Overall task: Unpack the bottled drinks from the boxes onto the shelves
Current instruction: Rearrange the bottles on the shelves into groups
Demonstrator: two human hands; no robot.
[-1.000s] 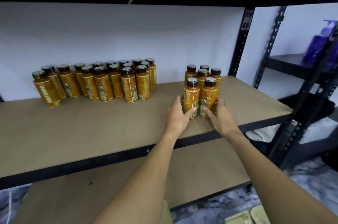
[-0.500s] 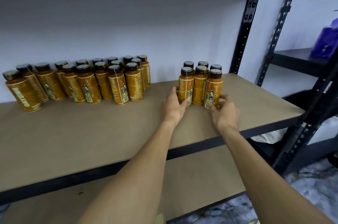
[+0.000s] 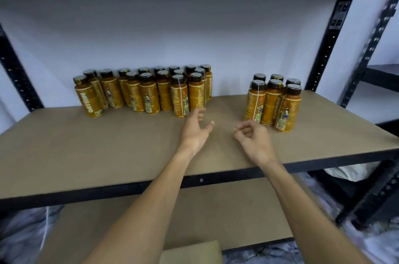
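Observation:
On the brown shelf board (image 3: 90, 155) stand two groups of orange bottles with dark caps. The large group (image 3: 146, 91) fills the back middle; the small group (image 3: 274, 101) of several bottles stands to the right. My left hand (image 3: 195, 130) hovers above the board between the groups, fingers loosely spread, holding nothing. My right hand (image 3: 252, 138) hangs just left of and in front of the small group, its fingers loosely curled around nothing. Neither hand touches a bottle.
A black steel upright (image 3: 330, 43) rises behind the small group at the shelf's right end. A lower brown shelf (image 3: 226, 216) lies beneath, with a cardboard box corner (image 3: 192, 250) at the bottom edge. Another black rack (image 3: 380, 78) stands to the right.
Both hands have let go of the small bottle group and drawn back toward me and to the left. The bottles stay standing where they were set.

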